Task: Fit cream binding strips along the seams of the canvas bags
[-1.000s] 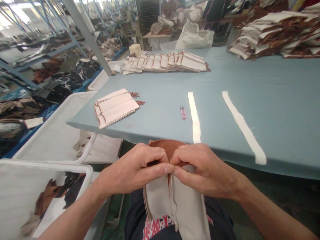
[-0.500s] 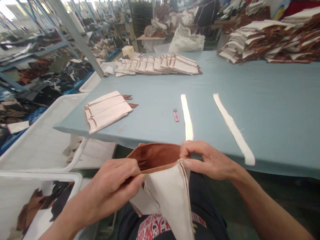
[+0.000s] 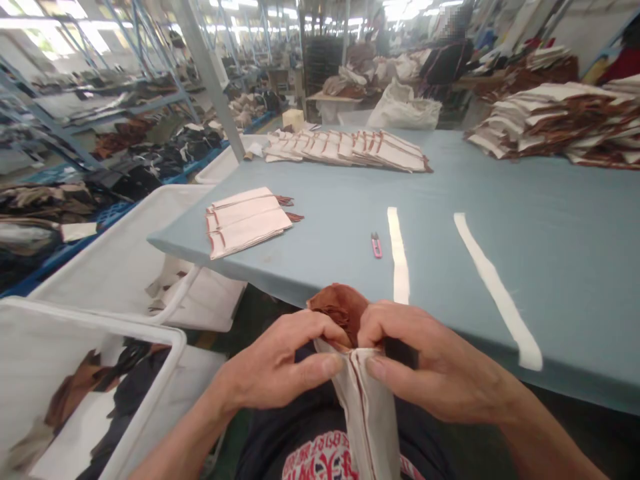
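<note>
Between my hands, over my lap, hangs a sewn fabric piece (image 3: 373,413), cream outside and brown suede-like inside, with a seam running down its middle. My left hand (image 3: 290,360) pinches its top edge just left of the seam, thumb on the cream side. On the other side of the seam, my right hand (image 3: 425,360) grips the same edge, also thumb outward. The fingertips inside are partly hidden. Pink thread snips (image 3: 377,245) lie on the blue table (image 3: 340,207) beyond, beside a short white strip (image 3: 399,257).
A longer white strip (image 3: 495,287) reaches the table's front edge at right. Stacked cream pieces (image 3: 250,223) lie at left, with an overlapping row (image 3: 345,148) behind and a tall pile (image 3: 545,123) at back right. White bins (image 3: 177,340) stand at left. A person (image 3: 447,57) is in the background.
My left hand has moved right along the edge, close to my right hand. The mouth of the fabric piece has narrowed, and its seam now faces me. The view has tilted up and turned left.
</note>
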{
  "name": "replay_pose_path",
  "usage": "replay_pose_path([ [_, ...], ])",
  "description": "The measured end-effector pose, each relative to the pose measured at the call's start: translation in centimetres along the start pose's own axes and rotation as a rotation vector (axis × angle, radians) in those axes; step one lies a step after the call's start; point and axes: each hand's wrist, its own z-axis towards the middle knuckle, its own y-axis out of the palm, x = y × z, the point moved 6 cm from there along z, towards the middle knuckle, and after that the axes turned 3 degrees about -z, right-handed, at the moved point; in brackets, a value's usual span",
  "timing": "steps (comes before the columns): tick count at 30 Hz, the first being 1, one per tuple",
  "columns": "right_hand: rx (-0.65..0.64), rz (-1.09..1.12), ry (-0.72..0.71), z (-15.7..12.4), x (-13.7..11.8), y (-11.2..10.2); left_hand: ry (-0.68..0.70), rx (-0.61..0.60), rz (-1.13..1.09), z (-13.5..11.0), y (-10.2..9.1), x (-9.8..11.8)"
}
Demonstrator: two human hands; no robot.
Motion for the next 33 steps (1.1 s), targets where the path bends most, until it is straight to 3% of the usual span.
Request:
replay_pose_path([
  [4,0.004,-0.012,0.066,0.2,0.9,0.5,0.043,-0.037,-0.109,1.2,0.5,1.0],
  [10,0.001,0.05,0.122,0.6,2.2,1.0,-0.024,-0.047,-0.117,1.6,0.2,0.7],
  [20,-0.029,0.072,0.086,0.9,1.2,0.9,0.021,-0.008,-0.098,1.3,0.4,2.0],
  [29,-0.114,0.427,0.129,0.7,2.5,2.0,-0.005,-0.112,-0.245,1.0,0.6,1.1],
  [33,-0.123,0.45,0.124,0.6,2.1,2.2,0.004,-0.106,-0.291,0.5,0.7,0.9],
])
